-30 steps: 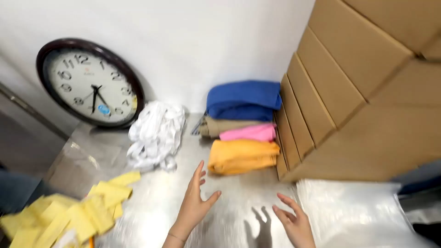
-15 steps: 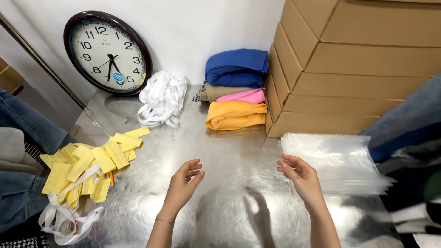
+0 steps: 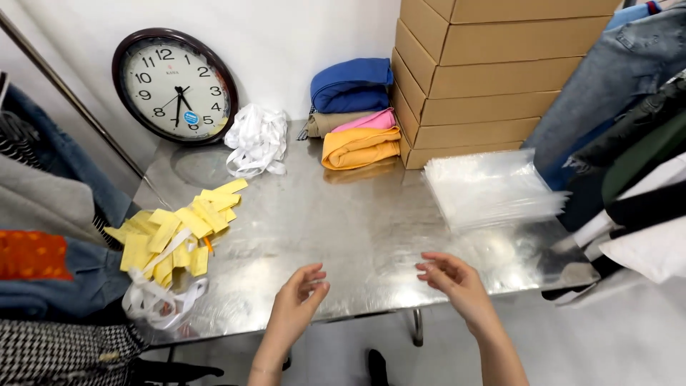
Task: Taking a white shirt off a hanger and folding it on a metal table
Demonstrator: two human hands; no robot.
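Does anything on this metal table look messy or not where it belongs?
Yes. A round wall clock stands on the table, leaning against the wall instead of hanging. Yellow paper slips lie scattered loosely near the left edge, and white straps sit in a tangled heap. The folded clothes are stacked neatly.

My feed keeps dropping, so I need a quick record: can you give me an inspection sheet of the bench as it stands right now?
Surface: shiny steel table, reflective, bare in the middle.
Job's things: stack of clear plastic bags at the right edge, nearest the right hand; pile of yellow tags on the left.
Clutter: white straps bundled at the back; folded garments, blue over tan, pink and orange; crumpled clear bag at the front left corner.
Grippers: left hand and right hand both open, empty, over the front edge.
Cables: nothing seen.
Surroundings: round wall clock leaning on the wall; stacked cardboard boxes; hanging clothes either side.
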